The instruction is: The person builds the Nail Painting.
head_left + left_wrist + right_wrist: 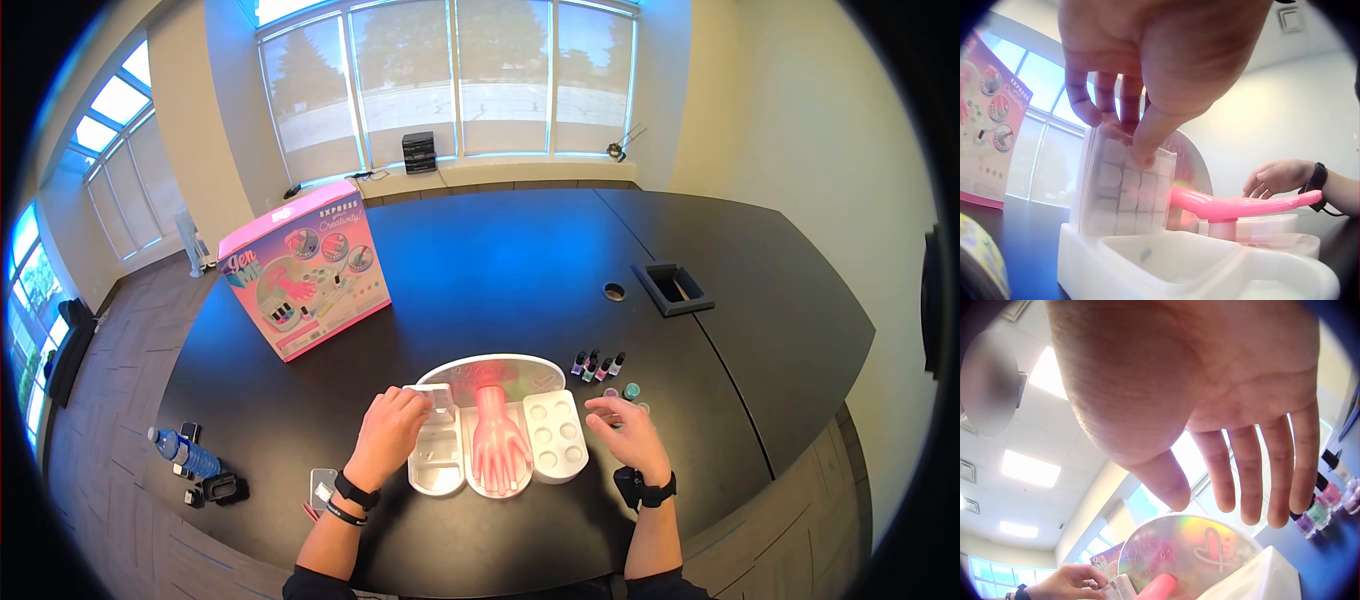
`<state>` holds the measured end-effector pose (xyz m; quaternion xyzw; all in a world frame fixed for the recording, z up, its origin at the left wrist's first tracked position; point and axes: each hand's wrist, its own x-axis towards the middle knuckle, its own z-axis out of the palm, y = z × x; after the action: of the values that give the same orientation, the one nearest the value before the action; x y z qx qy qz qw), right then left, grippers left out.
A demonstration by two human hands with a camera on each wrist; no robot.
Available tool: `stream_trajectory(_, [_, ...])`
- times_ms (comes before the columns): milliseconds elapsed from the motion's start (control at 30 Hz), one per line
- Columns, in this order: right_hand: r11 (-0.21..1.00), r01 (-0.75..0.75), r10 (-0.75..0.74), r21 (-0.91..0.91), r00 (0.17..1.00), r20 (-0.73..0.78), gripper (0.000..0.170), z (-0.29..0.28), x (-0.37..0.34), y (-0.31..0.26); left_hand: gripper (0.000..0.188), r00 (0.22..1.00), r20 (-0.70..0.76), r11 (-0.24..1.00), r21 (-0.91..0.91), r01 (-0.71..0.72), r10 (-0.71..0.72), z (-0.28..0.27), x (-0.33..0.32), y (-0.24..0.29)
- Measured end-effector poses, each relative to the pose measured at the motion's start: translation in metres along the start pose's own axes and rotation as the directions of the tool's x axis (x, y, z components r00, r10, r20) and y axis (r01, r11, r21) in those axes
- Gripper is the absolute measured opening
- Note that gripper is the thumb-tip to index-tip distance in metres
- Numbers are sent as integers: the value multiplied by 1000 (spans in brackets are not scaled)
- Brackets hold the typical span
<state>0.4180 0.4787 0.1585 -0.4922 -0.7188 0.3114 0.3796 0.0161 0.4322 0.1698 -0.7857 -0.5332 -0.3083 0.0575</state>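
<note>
My left hand pinches the top edge of a clear plastic case with small square compartments between thumb and fingers. The case stands upright at the back of the left tray of a white manicure stand. In the middle of the stand lies a pink model hand, palm down with fingers toward me. Behind it curves a shiny backboard with a heart drawn on it. My right hand holds nothing, fingers extended, just right of the white palette with round wells.
Several nail polish bottles and small jars stand beyond my right hand. A pink product box stands at the back left. A water bottle and a small clear box are on the left. A dark socket box sits at the right.
</note>
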Motion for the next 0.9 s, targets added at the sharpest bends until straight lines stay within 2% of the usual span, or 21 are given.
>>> stream_trajectory(200, [1000, 0, 0, -7, 1000, -7, 34, 0, 0, 0, 14, 1000, -4, 999, 18, -27, 27, 7, -3, -2])
stream_trajectory(600, [1000, -4, 4, -10, 1000, -9, 33, 3, 0, 1, 12, 999, -45, 1000, -19, 12, -13, 19, -9, 0])
stream_trajectory(767, [1000, 13, -13, -4, 1000, -16, 33, 3, 0, 3, 19, 990, -140, 999, 33, 23, -18, 22, -11, 2])
stream_trajectory(900, [1000, 8, -8, 0, 1000, -9, 34, 3, 1, 4, 22, 990, -132, 999, 20, 48, -45, 23, -16, 3])
